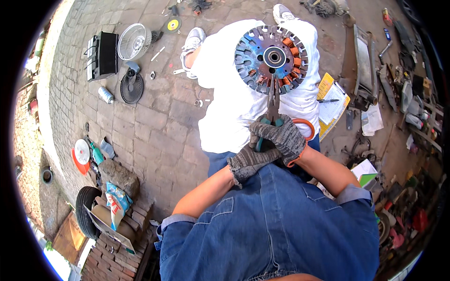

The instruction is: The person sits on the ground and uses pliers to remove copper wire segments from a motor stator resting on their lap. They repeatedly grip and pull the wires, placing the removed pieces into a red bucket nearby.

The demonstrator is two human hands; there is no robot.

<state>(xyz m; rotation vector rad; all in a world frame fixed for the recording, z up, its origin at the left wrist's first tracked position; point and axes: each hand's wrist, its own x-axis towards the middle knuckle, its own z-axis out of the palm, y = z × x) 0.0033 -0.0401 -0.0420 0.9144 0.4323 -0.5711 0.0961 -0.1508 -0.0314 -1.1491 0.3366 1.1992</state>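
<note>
A round slotted motor stator (255, 51) rests on the white cloth (225, 114) over my lap. Its centre has a dark bearing ring, and copper windings (296, 62) fill several slots on its right side. Long-nose pliers (273, 100) with teal handles reach from my hands to the stator's near edge, jaws over a lower slot. In a grey knitted glove, my right hand (283, 138) is wrapped round the handles. My left hand (253, 162), gloved alike, closes on the lower handle end, its fingertips partly hidden. An orange loop (305, 127) shows beside my right hand.
Right of my lap lie a yellow folder with papers (333, 104) and a pen. Metal parts and scrap (412, 100) crowd the right side. At left are a black box (103, 55), a fan guard (134, 42), fan blades (131, 88) and a spray can (106, 95); a tire (87, 210) stands lower left.
</note>
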